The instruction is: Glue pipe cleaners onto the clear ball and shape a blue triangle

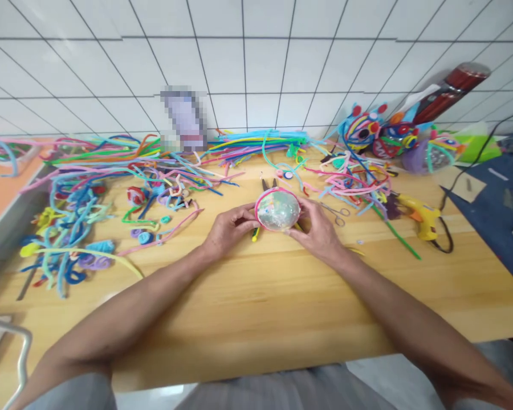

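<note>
A clear plastic ball (279,212) with a pink pipe cleaner around its rim is held over the middle of the wooden table. My left hand (231,229) grips its left side, thumb and fingers pressed to the edge. On the opposite side my right hand (319,230) closes on the rim in the same way. Partly hidden behind the ball lie pliers (269,185), their dark jaws pointing away from me and a yellow-green handle end showing below. Small scissors (338,214) rest just beyond my right hand.
Colourful pipe cleaners (256,142) line the wall, with bent pieces (68,228) heaped at left and more (359,182) at right. A yellow glue gun (427,221) trails a black cord. Decorated balls (361,131) and a red thermos (453,91) stand at back right.
</note>
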`<state>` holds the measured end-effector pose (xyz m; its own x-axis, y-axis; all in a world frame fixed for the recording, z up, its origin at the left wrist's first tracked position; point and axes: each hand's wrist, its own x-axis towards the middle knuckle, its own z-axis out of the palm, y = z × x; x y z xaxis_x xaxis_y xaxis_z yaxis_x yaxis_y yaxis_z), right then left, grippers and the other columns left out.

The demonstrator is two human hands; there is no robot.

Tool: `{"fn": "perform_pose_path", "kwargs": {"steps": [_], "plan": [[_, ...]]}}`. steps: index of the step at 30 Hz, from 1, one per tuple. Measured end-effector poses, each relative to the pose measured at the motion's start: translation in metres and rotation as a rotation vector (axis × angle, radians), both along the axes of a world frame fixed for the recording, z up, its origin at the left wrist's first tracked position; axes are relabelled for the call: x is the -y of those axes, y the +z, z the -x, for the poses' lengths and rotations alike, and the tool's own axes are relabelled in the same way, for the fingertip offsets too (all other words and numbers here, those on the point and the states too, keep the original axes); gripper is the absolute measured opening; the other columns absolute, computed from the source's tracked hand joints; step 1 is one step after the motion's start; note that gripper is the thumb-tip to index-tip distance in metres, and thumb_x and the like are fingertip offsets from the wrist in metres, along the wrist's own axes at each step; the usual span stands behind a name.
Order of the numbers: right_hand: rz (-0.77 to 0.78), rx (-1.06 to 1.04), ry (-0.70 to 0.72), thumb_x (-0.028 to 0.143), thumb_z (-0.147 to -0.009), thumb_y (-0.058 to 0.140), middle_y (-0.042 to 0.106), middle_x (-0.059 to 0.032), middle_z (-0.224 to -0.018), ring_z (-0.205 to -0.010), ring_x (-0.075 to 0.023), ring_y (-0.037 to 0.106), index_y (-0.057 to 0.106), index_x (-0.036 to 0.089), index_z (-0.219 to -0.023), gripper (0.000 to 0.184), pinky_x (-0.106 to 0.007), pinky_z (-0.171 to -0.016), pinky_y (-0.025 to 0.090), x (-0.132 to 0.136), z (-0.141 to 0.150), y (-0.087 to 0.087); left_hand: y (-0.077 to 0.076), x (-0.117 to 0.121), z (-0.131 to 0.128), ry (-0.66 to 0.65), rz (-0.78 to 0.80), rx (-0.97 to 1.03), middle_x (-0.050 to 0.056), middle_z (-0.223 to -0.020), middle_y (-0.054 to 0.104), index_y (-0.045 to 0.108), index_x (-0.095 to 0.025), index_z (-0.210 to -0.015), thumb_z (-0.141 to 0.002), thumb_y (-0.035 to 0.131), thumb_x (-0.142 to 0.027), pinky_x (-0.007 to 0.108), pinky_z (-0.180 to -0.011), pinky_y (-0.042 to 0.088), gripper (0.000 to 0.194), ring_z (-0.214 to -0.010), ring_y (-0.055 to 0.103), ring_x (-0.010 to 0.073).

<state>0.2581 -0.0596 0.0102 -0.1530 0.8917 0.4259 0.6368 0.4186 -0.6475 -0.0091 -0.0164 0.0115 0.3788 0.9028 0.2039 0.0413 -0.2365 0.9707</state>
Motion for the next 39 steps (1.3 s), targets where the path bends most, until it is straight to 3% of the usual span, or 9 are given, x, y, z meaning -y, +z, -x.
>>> {"fn": "perform_pose_path", "kwargs": {"steps": [5,13,31,34,39], "plan": [[-0.021,-0.017,-0.011,0.042,-0.082,0.086,0.064,-0.0171,-0.143,-0.128,-0.0361,0.068,0.048,0.024,-0.147,0.078,-0.056,-0.104,0.06,0.0,-0.001,-0.006,0.001,-0.001,-0.001,-0.006,0.025,0.044,0.018,-0.13,0.079,0.074,-0.018,-0.08,-0.085,0.086,-0.041,0.048,-0.106,0.058,0.027,-0.125,0.074,0.0325],[0.04,-0.007,-0.041,0.046,-0.079,0.087,0.067,-0.0165,-0.135,-0.117,-0.0345,0.072,0.049,0.023,-0.142,0.077,-0.054,-0.098,0.062,0.001,0.0,-0.002,0.003,-0.001,-0.002,0.0,0.023,0.048,0.016,-0.133,0.078,0.073,-0.018,-0.08,-0.085,0.085,-0.046,0.047,-0.105,0.059,0.031,-0.126,0.074,0.0316],[0.034,0.021,-0.032,0.045,-0.082,0.086,0.065,-0.0176,-0.141,-0.124,-0.0362,0.069,0.047,0.024,-0.148,0.08,-0.055,-0.103,0.06,0.001,0.0,0.0,-0.001,-0.003,-0.002,0.019,0.077,0.043,0.015,-0.124,0.081,0.075,-0.019,-0.081,-0.081,0.088,-0.048,0.046,-0.101,0.06,0.032,-0.114,0.078,0.0301],[-0.003,0.052,-0.025,0.046,-0.08,0.088,0.061,-0.0191,-0.147,-0.129,-0.0376,0.066,0.041,0.024,-0.155,0.092,-0.057,-0.106,0.058,0.002,-0.001,0.0,0.002,-0.005,0.004,0.104,0.114,0.038,0.013,-0.116,0.084,0.08,-0.018,-0.089,-0.081,0.087,-0.052,0.043,-0.097,0.061,0.036,-0.107,0.079,0.0286],[-0.18,0.097,-0.018,0.05,-0.084,0.086,0.056,-0.0217,-0.152,-0.129,-0.0381,0.066,0.025,0.025,-0.167,0.106,-0.061,-0.108,0.056,0.004,-0.005,0.004,0.015,-0.012,0.018,0.277,0.207,0.111,0.011,-0.101,0.083,0.078,-0.015,-0.088,-0.079,0.084,-0.059,0.029,-0.072,0.06,0.046,-0.08,0.074,0.0178]]}}
